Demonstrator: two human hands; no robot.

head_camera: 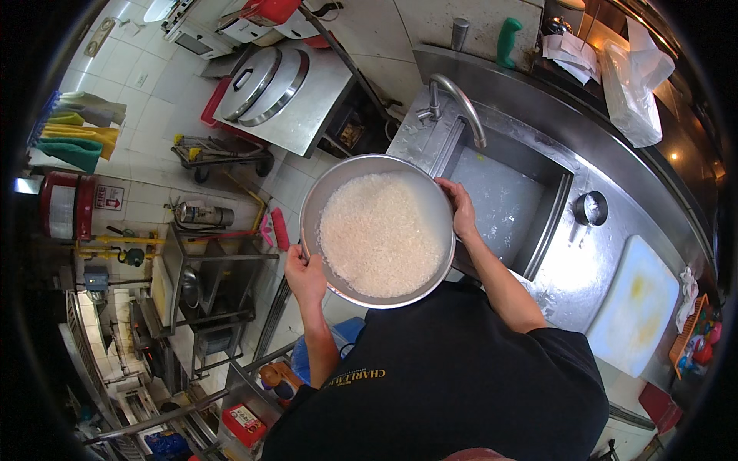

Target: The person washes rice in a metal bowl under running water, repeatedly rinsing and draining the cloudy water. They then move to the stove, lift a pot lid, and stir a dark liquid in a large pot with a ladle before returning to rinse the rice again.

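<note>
A large round metal bowl (377, 299) is held up in front of my body between both hands. White rice grains (375, 236) fill much of it, with cloudy water showing along the side nearest the sink. My left hand (305, 274) grips the rim on the left, thumb over the edge. On the opposite side, my right hand (459, 208) has hold of the rim beside the sink basin (490, 190). The curved metal faucet (461, 101) stands past the bowl, its spout over the basin. Both hands' far fingers are partly hidden by the bowl.
Right of the basin, a small metal cup (590, 208) and a white cutting board (634, 305) lie on the steel counter. A steel table (317, 86) carries large round lids (265, 86). Further left are a wheeled cart (222, 155), a fire extinguisher (204, 215) and metal shelving (210, 276).
</note>
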